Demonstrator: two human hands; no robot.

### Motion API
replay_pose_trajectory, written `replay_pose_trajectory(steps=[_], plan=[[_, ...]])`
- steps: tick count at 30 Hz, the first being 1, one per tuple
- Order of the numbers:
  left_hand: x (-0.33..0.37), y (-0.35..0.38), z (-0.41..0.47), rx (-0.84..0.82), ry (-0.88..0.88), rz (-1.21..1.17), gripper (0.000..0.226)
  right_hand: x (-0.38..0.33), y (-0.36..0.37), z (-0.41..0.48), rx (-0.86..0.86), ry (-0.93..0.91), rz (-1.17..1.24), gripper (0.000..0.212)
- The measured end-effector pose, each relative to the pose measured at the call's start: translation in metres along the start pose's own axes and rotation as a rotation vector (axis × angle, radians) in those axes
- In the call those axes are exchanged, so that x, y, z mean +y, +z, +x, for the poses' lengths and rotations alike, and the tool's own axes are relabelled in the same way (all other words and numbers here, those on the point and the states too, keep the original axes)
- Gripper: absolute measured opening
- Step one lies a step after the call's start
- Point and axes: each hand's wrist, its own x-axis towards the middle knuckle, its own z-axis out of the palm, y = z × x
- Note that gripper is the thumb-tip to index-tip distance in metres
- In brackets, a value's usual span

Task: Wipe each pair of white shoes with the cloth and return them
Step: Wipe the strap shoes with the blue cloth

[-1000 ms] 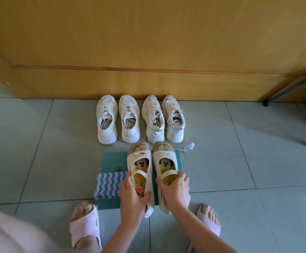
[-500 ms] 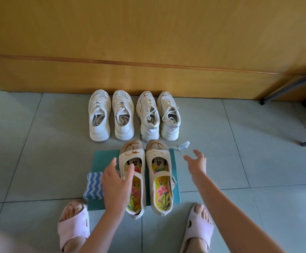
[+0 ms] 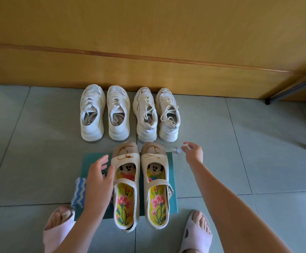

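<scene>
A pair of cream strap shoes, one on the left point(image 3: 125, 185) and one on the right point(image 3: 156, 185), with cartoon insoles stands on a teal mat point(image 3: 172, 203) in front of me. Two pairs of white sneakers stand by the wooden wall: one pair on the left point(image 3: 104, 113), one on the right point(image 3: 156, 114). A blue-and-white wavy cloth point(image 3: 79, 192) lies at the mat's left edge. My left hand point(image 3: 98, 181) hovers open over the cloth and beside the left strap shoe. My right hand point(image 3: 194, 152) pinches a small clear spray bottle point(image 3: 178, 150) lying on the floor.
My feet in pink slippers, the left point(image 3: 57, 232) and the right point(image 3: 196, 234), flank the mat's near edge. A dark metal furniture leg point(image 3: 290, 90) crosses the far right. The wooden wall point(image 3: 148, 42) closes the back. Grey floor tiles lie to the left and right.
Both hands let go of the strap shoes, which now stand on the mat. My right hand moved right and forward to the small bottle. My left hand lifted above the cloth.
</scene>
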Motion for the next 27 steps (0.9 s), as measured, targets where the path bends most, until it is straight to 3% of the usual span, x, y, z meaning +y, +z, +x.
replay_pose_trajectory(steps=[4,7,9,13,15,22,27], plan=[[0.012,-0.004,-0.001,0.035,0.092,-0.052,0.027,-0.013,-0.008,-0.015,0.143,-0.156,-0.009,0.019],[0.029,-0.004,-0.001,-0.077,0.118,-0.141,0.019,-0.052,-0.025,-0.032,0.153,-0.379,0.179,0.015],[0.041,0.0,0.002,-0.168,0.122,-0.185,0.023,-0.083,-0.034,-0.049,0.034,-0.507,0.297,0.015],[0.059,-0.004,-0.002,-0.286,0.133,-0.286,0.044,-0.124,-0.034,-0.109,-0.455,-0.614,0.4,0.022],[0.063,0.0,-0.002,-0.286,0.114,-0.344,0.043,-0.126,-0.026,-0.127,-0.601,-0.599,0.405,0.025],[0.063,0.001,-0.017,-0.171,0.156,-0.352,0.023,-0.111,-0.004,-0.155,-0.772,-0.388,0.634,0.035],[0.063,0.005,-0.02,-0.154,0.139,-0.322,0.023,-0.102,0.001,-0.158,-0.781,-0.352,0.681,0.028]])
